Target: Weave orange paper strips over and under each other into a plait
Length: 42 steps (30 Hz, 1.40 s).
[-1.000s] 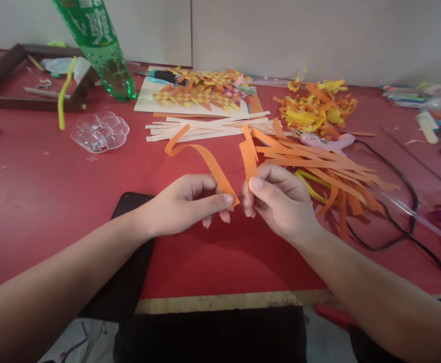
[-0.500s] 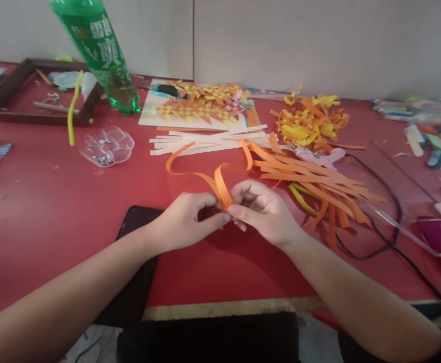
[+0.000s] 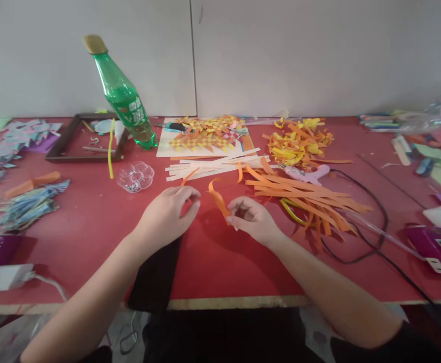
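Observation:
My right hand point(image 3: 251, 220) pinches a curled orange paper strip point(image 3: 218, 197) just above the red table point(image 3: 91, 217). My left hand point(image 3: 167, 214) is a little to the left, fingers curled over another orange strip point(image 3: 188, 176) whose end pokes out beyond the knuckles; I cannot see whether the fingers grip it. The hands are a short gap apart. Right of my right hand lies a fan of long orange strips point(image 3: 303, 194).
Cream strips point(image 3: 212, 166), a woven orange-yellow mat on a board point(image 3: 201, 138) and a heap of scraps point(image 3: 299, 141) lie behind. A green bottle point(image 3: 124, 98), a brown frame point(image 3: 80, 146), a clear plastic flower dish point(image 3: 135, 176), a pink glue gun point(image 3: 305, 174) with black cord, a black phone point(image 3: 154, 277).
The view has pulled back and tilted up, showing more table. My hands, pressed together on the strip before, have separated; the left has slid leftward and the right keeps the curled strip.

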{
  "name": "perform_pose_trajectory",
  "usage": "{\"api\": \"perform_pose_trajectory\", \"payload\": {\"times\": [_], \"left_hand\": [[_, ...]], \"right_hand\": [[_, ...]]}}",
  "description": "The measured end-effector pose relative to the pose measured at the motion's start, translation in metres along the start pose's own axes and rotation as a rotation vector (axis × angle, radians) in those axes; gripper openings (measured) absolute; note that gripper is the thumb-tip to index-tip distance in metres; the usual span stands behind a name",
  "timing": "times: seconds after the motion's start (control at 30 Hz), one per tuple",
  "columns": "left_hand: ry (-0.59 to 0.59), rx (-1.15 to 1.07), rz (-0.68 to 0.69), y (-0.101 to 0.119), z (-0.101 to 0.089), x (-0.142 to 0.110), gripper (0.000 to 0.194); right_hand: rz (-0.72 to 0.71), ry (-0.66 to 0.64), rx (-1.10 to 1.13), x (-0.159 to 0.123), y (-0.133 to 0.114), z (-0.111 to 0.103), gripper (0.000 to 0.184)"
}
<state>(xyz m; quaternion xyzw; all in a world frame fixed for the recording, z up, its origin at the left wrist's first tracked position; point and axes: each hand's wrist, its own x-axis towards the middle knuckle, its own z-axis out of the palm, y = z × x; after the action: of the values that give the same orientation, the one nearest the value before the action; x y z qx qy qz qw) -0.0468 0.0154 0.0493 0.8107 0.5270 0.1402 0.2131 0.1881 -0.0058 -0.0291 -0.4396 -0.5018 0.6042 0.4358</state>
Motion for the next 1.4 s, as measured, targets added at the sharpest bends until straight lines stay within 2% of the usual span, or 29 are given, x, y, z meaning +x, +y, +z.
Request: {"api": "perform_pose_trajectory", "payload": {"times": [0.1,0.2,0.27,0.37,0.6,0.73,0.83,0.9,0.93,1.0,1.1,1.13,1.2,1.3,1.4], "left_hand": [[-0.015,0.315,-0.103,-0.004,0.002,-0.019,0.037],[-0.038,0.394,-0.135,-0.007,0.014,-0.041,0.050],[-0.039,0.404,-0.135,-0.009,0.023,-0.051,0.052],[0.025,0.411,-0.174,-0.012,0.033,-0.057,0.047],[0.151,0.468,-0.273,-0.012,0.041,-0.063,0.033],[0.209,0.508,-0.344,-0.014,0.044,-0.068,0.034],[0.339,0.498,-0.242,-0.009,0.039,-0.069,0.037],[0.451,0.426,-0.058,0.000,0.032,-0.066,0.035],[0.467,0.369,0.055,0.006,0.029,-0.062,0.032],[0.374,0.300,0.223,0.020,0.023,-0.053,0.033],[0.135,0.239,0.329,0.035,0.023,-0.037,0.043],[0.064,0.204,0.316,0.038,0.023,-0.032,0.044],[-0.064,0.127,0.252,0.042,0.024,-0.025,0.034],[-0.178,-0.016,0.115,0.048,0.020,-0.025,0.033],[-0.373,-0.421,-0.058,0.055,0.012,-0.033,0.034]], "right_hand": [[-0.010,-0.002,-0.066,0.000,-0.001,0.000,0.025],[-0.002,0.000,-0.060,0.001,-0.001,0.000,0.024],[0.009,0.001,-0.044,0.002,-0.001,0.000,0.024],[0.011,0.007,-0.046,0.002,0.001,0.000,0.023],[-0.016,0.043,-0.086,-0.003,0.001,0.006,0.022],[-0.013,0.049,-0.136,-0.006,0.002,0.010,0.021],[-0.014,0.041,-0.208,-0.008,0.000,0.011,0.017],[-0.029,0.042,-0.276,-0.010,-0.005,0.013,0.015],[-0.040,0.043,-0.310,-0.011,-0.008,0.014,0.013],[-0.061,0.035,-0.368,-0.015,-0.017,0.018,0.010],[-0.147,0.008,-0.468,-0.023,-0.032,0.023,0.010],[-0.192,0.021,-0.486,-0.026,-0.037,0.024,0.009],[-0.231,0.072,-0.444,-0.032,-0.047,0.023,0.008],[-0.190,0.157,-0.278,-0.037,-0.060,0.015,0.008],[-0.100,0.147,0.032,-0.034,-0.069,0.003,0.016]]}}
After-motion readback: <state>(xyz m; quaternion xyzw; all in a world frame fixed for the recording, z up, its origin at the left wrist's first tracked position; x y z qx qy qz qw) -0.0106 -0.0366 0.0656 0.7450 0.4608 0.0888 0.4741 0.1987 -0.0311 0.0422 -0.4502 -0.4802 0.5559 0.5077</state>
